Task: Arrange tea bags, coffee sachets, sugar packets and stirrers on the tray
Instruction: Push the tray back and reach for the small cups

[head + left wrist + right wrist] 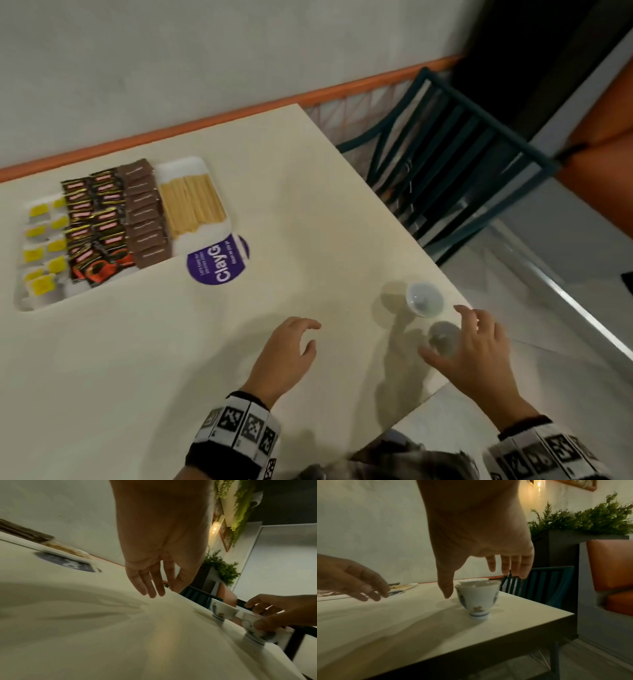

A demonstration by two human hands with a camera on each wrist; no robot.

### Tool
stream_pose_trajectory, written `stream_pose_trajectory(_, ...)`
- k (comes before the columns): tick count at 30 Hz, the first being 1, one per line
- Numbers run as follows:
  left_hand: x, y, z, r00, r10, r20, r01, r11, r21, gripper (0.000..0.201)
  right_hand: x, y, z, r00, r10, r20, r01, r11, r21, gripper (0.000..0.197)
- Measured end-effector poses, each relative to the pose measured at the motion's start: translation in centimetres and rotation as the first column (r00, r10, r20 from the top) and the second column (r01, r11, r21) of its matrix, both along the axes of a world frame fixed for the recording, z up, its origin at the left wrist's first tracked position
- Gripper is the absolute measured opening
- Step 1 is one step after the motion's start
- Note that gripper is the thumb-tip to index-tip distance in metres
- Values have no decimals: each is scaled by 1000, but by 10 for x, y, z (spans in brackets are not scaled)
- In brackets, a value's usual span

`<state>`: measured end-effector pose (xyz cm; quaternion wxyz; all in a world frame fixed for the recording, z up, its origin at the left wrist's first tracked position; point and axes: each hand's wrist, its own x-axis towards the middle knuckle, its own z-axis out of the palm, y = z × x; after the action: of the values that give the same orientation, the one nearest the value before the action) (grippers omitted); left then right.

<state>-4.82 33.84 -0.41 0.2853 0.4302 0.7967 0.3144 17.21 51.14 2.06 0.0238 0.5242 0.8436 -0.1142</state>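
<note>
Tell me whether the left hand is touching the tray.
Apart. The head view shows a wide stretch of bare table between the left hand and the tray.

My cream table (291,212) carries a white tray (191,164) at ten o'clock, its near right corner over a round purple sticker (219,262) stuck flat on the top. Two small painted cups stand close together near the edge at three o'clock: one (424,298) farther, one (443,337) nearer me.
</note>
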Motion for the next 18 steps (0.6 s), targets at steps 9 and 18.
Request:
stream_pose_trajectory(9,56,121,23,935,-298,-194,292,954,-61,62,18,38,7,980,174,-93,-194,934,-298,52)
stream_pose_trajectory(18,85,188,17,907,-366,-210,304,912,-276,78,25,101,32,961,253,-111,-275,918,-287,75)
